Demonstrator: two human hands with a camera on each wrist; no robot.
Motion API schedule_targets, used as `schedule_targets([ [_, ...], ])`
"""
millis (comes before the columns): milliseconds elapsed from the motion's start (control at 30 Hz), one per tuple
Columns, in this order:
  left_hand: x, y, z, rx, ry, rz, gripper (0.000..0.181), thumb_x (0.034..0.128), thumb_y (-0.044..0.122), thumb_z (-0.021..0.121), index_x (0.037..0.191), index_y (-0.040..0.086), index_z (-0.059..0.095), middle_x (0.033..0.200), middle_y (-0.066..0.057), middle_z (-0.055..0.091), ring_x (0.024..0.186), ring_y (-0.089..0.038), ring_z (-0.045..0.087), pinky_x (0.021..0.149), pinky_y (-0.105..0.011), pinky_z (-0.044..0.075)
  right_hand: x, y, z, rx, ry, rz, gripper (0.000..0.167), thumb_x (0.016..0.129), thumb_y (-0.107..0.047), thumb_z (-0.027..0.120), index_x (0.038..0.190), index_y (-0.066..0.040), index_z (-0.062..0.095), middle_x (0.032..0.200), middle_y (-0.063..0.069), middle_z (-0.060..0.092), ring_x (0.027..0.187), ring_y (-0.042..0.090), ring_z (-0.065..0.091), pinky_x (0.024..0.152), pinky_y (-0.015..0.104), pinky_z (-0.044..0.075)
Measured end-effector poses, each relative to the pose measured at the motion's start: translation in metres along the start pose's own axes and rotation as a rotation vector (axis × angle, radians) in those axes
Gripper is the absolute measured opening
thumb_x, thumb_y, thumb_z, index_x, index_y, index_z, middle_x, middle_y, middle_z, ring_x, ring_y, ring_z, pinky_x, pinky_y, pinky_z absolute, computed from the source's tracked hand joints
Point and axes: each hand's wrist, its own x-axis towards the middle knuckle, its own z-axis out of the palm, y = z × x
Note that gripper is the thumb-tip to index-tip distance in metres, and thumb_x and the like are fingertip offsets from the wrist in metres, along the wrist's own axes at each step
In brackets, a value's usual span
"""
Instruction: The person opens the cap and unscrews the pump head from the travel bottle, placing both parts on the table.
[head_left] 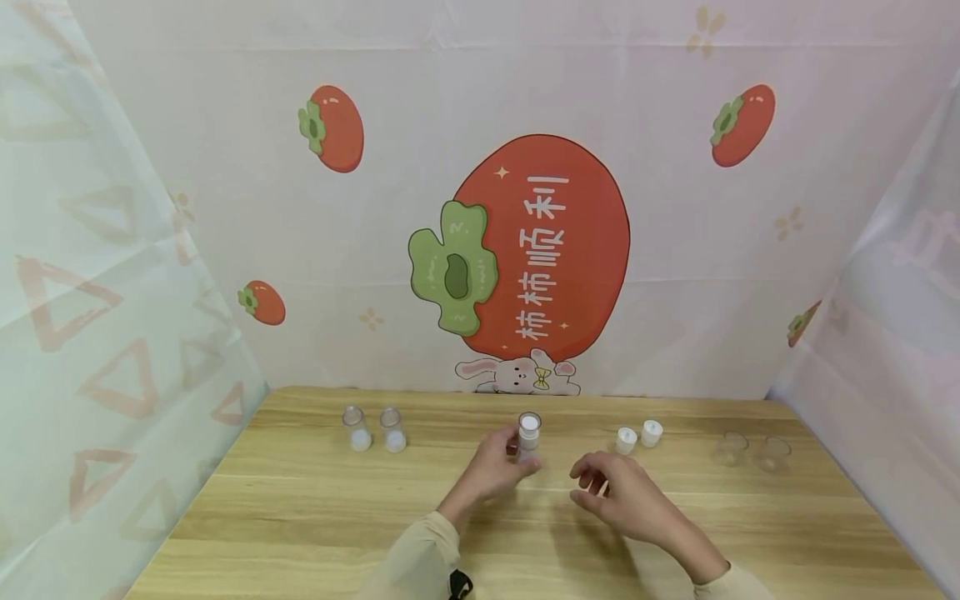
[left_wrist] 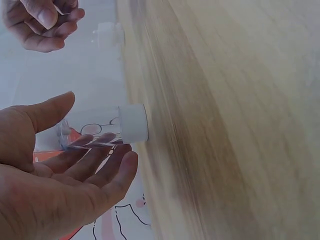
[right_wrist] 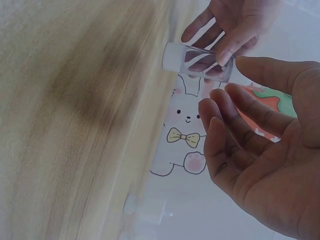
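A small clear cylinder with a white base (left_wrist: 134,123) stands upright on the table in front of the rabbit print. My left hand (head_left: 495,467) is around it, with relaxed fingers along its far side. In the left wrist view the thumb (left_wrist: 52,111) stands off from the clear wall. To the right, my right hand (head_left: 622,496) hovers above the table with loosely bent fingers and holds nothing. Just beyond it are two white tealight-like pieces (head_left: 626,440) with small tips on top.
Two similar clear cylinders with white bottoms (head_left: 360,439) stand at the back left of the wooden table (head_left: 300,517). Two transparent cups (head_left: 774,454) stand at the back right, hard to make out. A printed cloth (head_left: 675,333) hangs along the table's back edge.
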Motion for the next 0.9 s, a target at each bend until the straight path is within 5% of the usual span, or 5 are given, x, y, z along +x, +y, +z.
schedule_targets([
  [533, -0.004, 0.006, 0.000, 0.031, 0.054, -0.047, 0.038, 0.0936, 0.014, 0.074, 0.127, 0.000, 0.064, 0.114, -0.010, 0.067, 0.109, -0.029, 0.062, 0.096, -0.053, 0.050, 0.000, -0.001, 0.000, 0.012, 0.012, 0.012, 0.015, 0.090, -0.014, 0.077, 0.102, -0.007, 0.070, 0.086, -0.008, 0.062, 0.076, 0.005, 0.059, 0.065, 0.025, 0.053],
  [900, -0.015, 0.017, -0.013, 0.073, 0.122, 0.047, 0.038, 0.0944, 0.022, 0.074, 0.128, 0.007, 0.064, 0.117, -0.005, 0.063, 0.110, -0.024, 0.058, 0.099, -0.053, 0.046, 0.002, -0.001, -0.002, 0.032, 0.014, 0.022, 0.014, 0.091, -0.012, 0.076, 0.103, -0.008, 0.069, 0.083, -0.008, 0.063, 0.076, 0.005, 0.059, 0.064, 0.025, 0.053],
])
